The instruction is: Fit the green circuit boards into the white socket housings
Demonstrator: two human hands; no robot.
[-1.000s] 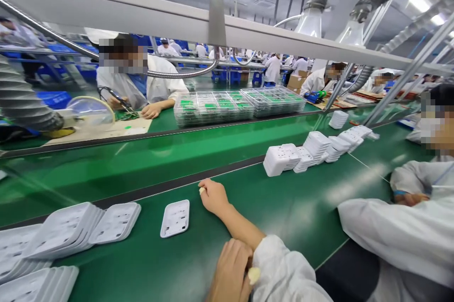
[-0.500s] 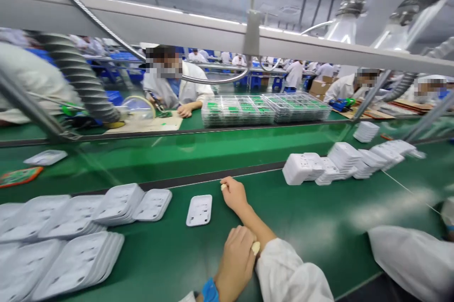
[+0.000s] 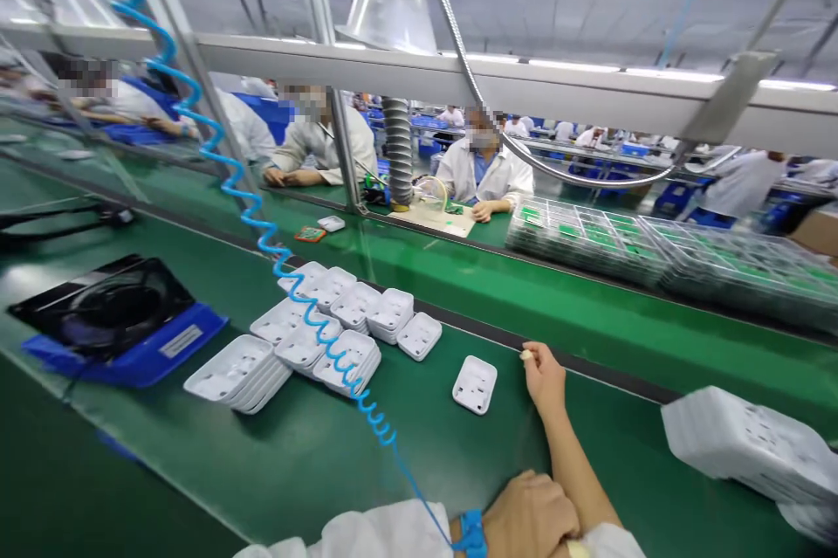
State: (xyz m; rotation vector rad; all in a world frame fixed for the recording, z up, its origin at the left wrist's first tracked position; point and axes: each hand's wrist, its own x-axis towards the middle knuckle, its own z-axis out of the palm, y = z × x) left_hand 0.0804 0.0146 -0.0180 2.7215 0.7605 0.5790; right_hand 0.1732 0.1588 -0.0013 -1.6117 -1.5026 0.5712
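Observation:
My right hand (image 3: 545, 376) rests near the dark strip along the belt's far edge, its fingers curled in and a pale finger cot on one fingertip. No object shows in it. Nearest to it on the left lies a single white plastic housing (image 3: 475, 385), flat on the green surface with its inner side up. My left hand (image 3: 533, 510), with a blue wristband (image 3: 472, 533) and coiled cord, is folded over my right forearm near the sleeve. Its fingers are closed and partly hidden, with a pale finger cot at the bottom edge.
Stacked white housings (image 3: 239, 370) sit to the left, and more stacks (image 3: 752, 444) to the right. A black fan (image 3: 105, 305) in a blue tray lies far left. The blue coiled cord (image 3: 268, 235) hangs across the view. Co-workers sit opposite, beside clear trays (image 3: 582, 244) with green boards.
The view has swung left, bringing the fan and coiled cord into sight. My hands keep nearly the same pose, and the single housing stays beside my right hand.

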